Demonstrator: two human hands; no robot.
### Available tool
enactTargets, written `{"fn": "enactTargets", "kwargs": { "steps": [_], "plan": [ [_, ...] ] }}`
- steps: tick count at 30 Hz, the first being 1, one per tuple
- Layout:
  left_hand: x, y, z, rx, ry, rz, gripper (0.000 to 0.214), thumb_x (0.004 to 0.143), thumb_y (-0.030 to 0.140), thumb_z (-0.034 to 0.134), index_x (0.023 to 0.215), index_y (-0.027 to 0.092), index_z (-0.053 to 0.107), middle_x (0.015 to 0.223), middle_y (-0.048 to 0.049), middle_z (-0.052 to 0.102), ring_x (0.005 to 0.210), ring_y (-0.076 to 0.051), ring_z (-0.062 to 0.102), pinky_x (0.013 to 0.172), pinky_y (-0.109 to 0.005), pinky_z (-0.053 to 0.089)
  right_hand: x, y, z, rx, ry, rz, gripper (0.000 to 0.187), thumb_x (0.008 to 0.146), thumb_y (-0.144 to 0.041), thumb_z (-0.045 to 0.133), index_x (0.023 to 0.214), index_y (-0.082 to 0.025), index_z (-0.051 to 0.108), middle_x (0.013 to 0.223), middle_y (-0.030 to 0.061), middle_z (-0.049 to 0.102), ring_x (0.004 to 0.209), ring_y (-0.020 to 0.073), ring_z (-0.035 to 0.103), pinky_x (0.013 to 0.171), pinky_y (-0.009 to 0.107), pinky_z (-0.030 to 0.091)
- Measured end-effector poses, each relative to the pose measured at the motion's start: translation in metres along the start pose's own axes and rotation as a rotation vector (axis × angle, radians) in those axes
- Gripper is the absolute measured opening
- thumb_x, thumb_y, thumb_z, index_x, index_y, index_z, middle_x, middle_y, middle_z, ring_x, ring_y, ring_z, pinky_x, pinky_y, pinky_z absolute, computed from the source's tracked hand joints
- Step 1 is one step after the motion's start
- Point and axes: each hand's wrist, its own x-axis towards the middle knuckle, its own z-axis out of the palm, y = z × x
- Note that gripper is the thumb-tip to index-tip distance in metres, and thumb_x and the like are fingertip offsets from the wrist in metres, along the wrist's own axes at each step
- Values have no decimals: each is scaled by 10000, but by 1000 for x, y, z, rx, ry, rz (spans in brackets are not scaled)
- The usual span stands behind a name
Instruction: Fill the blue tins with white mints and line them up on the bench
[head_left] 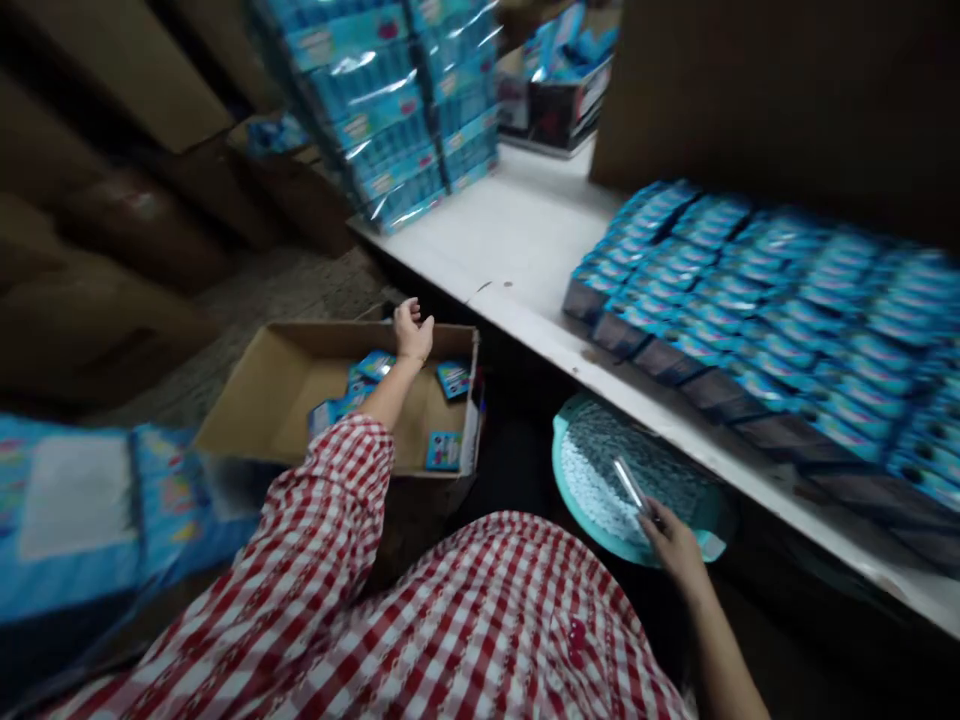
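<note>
My left hand (413, 330) hovers over the far right part of an open cardboard box (247, 395). Its fingers are loosely curled with the thumb apart, and nothing shows in them. Several small blue packets (444, 451) lie scattered in that box. My right hand (673, 545) grips a thin, shiny tool (628, 482), perhaps a scoop; blur hides its exact kind. Below the tool is a round teal basin (561, 465), filled with small white pieces and partly tucked under the table edge.
On the white table (525, 225), rows of blue packets (750, 300) stand at the right. Shrink-wrapped blue stacks (390, 110) rise at the back left, beside a carton (559, 115) of blue packets. A blue wrapped bundle (67, 520) sits left; large brown cartons (97, 290) lie behind.
</note>
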Motion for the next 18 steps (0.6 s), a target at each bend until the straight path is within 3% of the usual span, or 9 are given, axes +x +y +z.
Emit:
{"fn": "enactTargets", "kwargs": {
  "steps": [2,4,6,8,11,13,15,18],
  "plan": [
    [-4,-39,-37,271,-114,-104,403,688,156,618,1082,118,541,1033,-108,578,967,-200,569,896,-335,449,8,0,5,-21,-14,9,689,602,-603,493,1079,-128,641,917,116,702,810,273,646,743,366,490],
    [-14,-73,-65,478,-328,-195,392,664,208,670,1029,118,560,997,-98,593,986,-217,560,922,-353,428,13,-2,8,-61,-52,21,723,604,-621,501,1121,-131,622,895,104,700,787,266,642,732,361,484],
    [-29,-97,-81,582,-467,-252,465,623,251,723,1035,115,557,1050,-111,580,1051,-248,529,948,-384,404,15,-5,8,-90,-92,27,741,612,-627,500,1145,-125,611,909,108,696,795,264,638,736,355,477],
    [-44,-112,-86,610,-503,-274,539,579,255,761,1056,111,554,1106,-125,560,1099,-277,499,968,-411,384,13,-7,5,-95,-106,23,738,616,-620,502,1146,-118,611,919,110,694,798,261,636,737,345,475],
    [-59,-117,-70,591,-631,-164,571,602,244,747,1121,121,543,1162,-132,547,1126,-268,496,997,-384,374,8,-7,2,-90,-84,12,690,617,-601,518,1107,-127,631,880,96,698,757,250,636,705,332,480],
    [-67,-109,-47,572,-743,0,625,639,260,724,1211,144,497,1266,-135,492,1208,-266,440,1040,-377,340,5,-7,1,-88,-69,11,635,613,-584,538,1062,-150,651,844,82,701,718,244,635,674,329,483],
    [-73,-96,-18,559,-818,133,757,621,255,740,1302,192,416,1412,-128,348,1328,-300,284,1077,-429,284,3,-8,2,-64,-60,18,596,608,-571,553,1031,-164,659,849,75,703,705,238,635,663,324,486],
    [-79,-77,18,519,-865,98,916,533,196,788,1343,252,363,1507,-113,157,1386,-367,66,1071,-537,234,-1,-12,3,-31,-45,36,596,606,-566,558,1030,-158,657,896,76,701,737,231,636,692,317,488]
  ]
}}
